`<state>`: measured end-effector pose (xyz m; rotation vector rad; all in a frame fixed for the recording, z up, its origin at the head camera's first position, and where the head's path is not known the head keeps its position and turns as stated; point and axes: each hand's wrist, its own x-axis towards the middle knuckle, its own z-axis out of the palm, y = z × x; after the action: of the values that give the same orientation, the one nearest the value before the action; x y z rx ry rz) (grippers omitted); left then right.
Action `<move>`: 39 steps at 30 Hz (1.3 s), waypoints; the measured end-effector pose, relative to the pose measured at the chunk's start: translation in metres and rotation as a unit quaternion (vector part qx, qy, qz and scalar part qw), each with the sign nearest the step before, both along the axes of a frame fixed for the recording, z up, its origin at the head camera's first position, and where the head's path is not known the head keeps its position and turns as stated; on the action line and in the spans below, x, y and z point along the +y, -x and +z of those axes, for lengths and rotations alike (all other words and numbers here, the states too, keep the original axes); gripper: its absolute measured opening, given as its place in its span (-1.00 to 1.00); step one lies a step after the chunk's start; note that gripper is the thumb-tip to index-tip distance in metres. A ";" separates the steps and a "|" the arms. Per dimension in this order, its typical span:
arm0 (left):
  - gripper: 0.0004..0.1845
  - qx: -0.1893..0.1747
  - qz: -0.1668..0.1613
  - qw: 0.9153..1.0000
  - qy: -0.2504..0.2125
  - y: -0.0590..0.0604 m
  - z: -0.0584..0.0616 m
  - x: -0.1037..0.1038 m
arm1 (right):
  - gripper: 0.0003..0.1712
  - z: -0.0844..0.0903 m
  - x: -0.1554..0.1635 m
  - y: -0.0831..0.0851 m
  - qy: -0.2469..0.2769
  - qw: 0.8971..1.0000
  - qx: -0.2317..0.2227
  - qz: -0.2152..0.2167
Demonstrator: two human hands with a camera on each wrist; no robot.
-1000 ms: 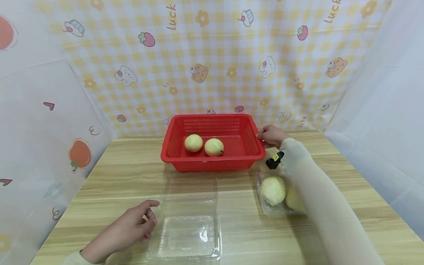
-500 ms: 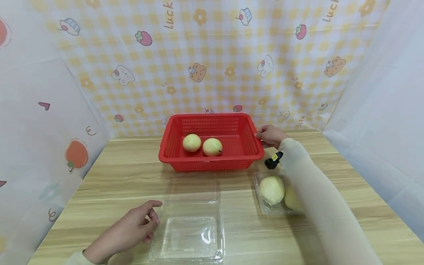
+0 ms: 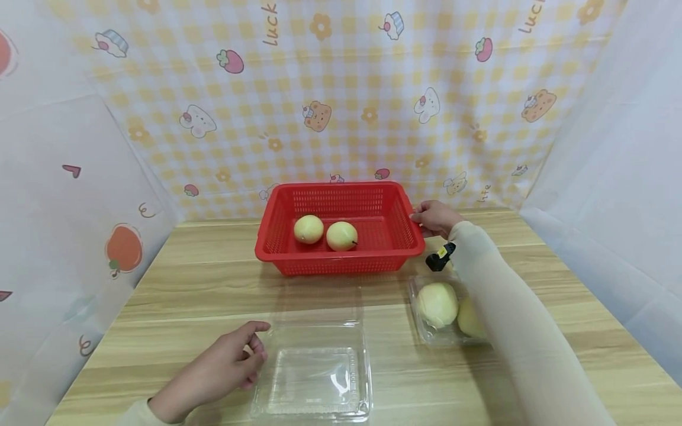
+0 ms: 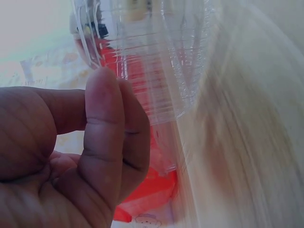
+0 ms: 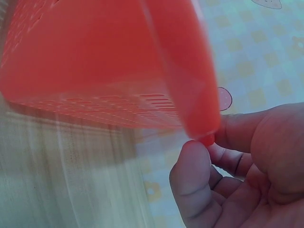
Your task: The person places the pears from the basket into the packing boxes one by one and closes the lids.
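The right hand (image 3: 437, 219) is pinching the right-hand end of the red plastic basket (image 3: 341, 264), its thumb and fingers pressing on the rim. The basket is sitting at the back of the wood-grain tabletop (image 3: 192, 296) and is holding two pale yellow pears side by side: the left pear (image 3: 308, 229) is resting just beside the right pear (image 3: 342, 236), whose dark stem is pointing toward the basket's right end. The left hand (image 3: 231, 361) is bending its fingers at the left edge of a clear plastic clamshell (image 3: 311, 378) — whether it is pinching that edge or only touching it, one cannot tell. The clamshell is lying open in front of the basket, its lid extending toward the basket's front wall. To its right, well apart, a second clear plastic container (image 3: 447, 341) is holding two more pears (image 3: 437, 305), one being partly covered by the right sleeve (image 3: 522, 313). A black wrist device (image 3: 440, 257) is hanging below the right wrist, and a yellow-checked cloth (image 3: 351, 89) is hanging behind everything.
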<state>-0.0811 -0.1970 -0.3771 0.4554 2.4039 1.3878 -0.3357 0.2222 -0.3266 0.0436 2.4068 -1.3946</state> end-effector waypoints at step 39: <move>-0.47 0.055 0.100 0.990 0.085 0.008 0.017 0.004 | -0.84 0.000 0.001 -0.001 0.009 1.000 -0.001 0.001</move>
<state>-0.0891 -0.1930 -0.3604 0.2587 2.6930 1.2492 -0.3345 0.2231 -0.3270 0.0386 2.3920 -1.4149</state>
